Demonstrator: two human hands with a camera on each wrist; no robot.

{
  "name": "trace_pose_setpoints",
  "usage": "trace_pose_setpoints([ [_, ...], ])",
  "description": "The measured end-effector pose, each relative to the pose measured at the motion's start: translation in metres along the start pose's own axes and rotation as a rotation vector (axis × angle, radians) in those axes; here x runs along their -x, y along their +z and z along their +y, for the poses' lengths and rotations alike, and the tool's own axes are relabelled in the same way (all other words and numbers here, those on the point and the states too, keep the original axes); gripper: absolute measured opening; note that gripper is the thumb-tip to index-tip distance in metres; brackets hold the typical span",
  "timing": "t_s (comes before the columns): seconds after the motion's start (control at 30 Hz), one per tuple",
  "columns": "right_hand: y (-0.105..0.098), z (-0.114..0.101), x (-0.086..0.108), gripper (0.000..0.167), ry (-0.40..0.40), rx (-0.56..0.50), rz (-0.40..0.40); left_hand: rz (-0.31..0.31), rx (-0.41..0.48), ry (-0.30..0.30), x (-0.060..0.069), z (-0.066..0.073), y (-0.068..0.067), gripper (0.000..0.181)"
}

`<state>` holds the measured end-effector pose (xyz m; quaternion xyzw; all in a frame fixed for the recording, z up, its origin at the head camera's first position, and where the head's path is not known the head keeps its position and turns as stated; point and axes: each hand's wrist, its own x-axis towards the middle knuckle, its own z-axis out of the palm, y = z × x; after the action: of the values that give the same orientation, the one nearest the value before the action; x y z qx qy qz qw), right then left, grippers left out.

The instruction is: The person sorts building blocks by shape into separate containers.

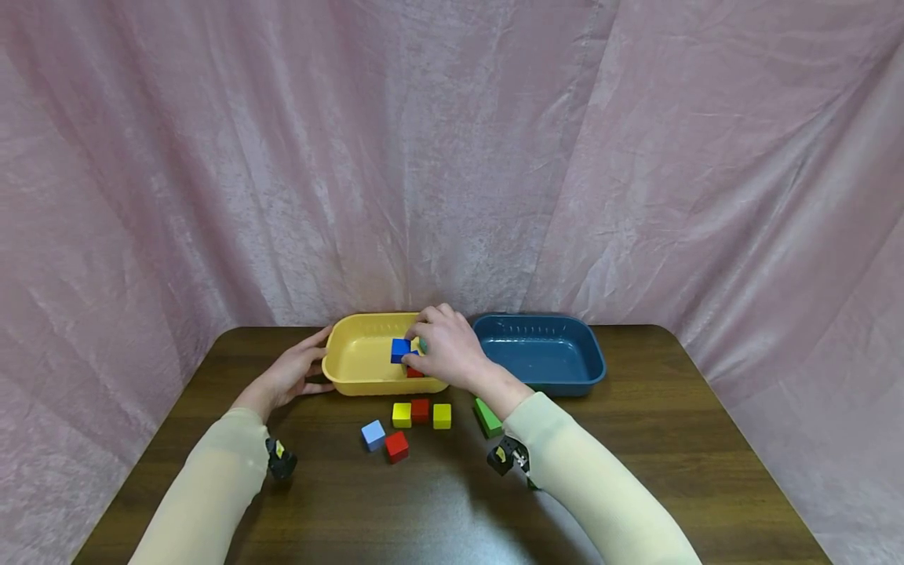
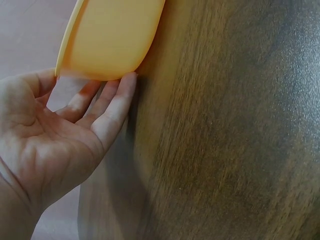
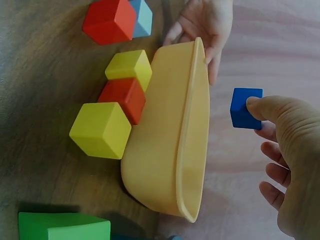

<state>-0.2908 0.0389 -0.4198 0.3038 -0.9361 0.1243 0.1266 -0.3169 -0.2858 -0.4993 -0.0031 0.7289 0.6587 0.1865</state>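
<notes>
Above the yellow tray [image 1: 353, 387], my right hand [image 1: 450, 349] pinches a blue cube [image 1: 400, 351] between thumb and fingers. The right wrist view shows the blue cube [image 3: 245, 109] held clear of the tray's rim. Beneath that hand, a red block [image 1: 413, 373] and bits of blue and green show inside the tray, partly hidden. At the tray's left end is my left hand [image 1: 289, 373]. In the left wrist view, the left hand's fingers [image 2: 114, 107] extend against the tray's outer wall [image 2: 117, 37], with the thumb at its rim.
A dark blue tray [image 1: 599, 369] stands right of the yellow one. In front lie yellow cubes [image 1: 442, 417], red cubes [image 1: 397, 446], a light blue cube [image 1: 373, 435] and a green block [image 1: 487, 418], partly covered by the right arm. Pink curtain [image 1: 452, 157] hangs behind the wooden table [image 1: 678, 455].
</notes>
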Motion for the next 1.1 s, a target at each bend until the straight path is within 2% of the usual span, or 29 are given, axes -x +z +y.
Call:
trace_pose_setpoints([
  [0.23,0.004,0.003,0.000,0.033,-0.009,-0.001,0.010,-0.001,0.000,0.006,0.000,0.001,-0.001,0.062],
  [0.57,0.016,0.001,-0.008,0.034,0.049,0.006,-0.020,-0.001,-0.005,0.003,0.001,0.000,0.001,0.060],
  [0.9,0.025,-0.003,-0.016,0.034,0.074,0.032,-0.064,0.008,-0.002,0.002,0.005,0.002,0.003,0.061],
  [1.1,0.028,-0.006,-0.018,0.037,0.068,0.031,-0.063,0.005,0.002,-0.005,0.006,0.002,0.003,0.060],
])
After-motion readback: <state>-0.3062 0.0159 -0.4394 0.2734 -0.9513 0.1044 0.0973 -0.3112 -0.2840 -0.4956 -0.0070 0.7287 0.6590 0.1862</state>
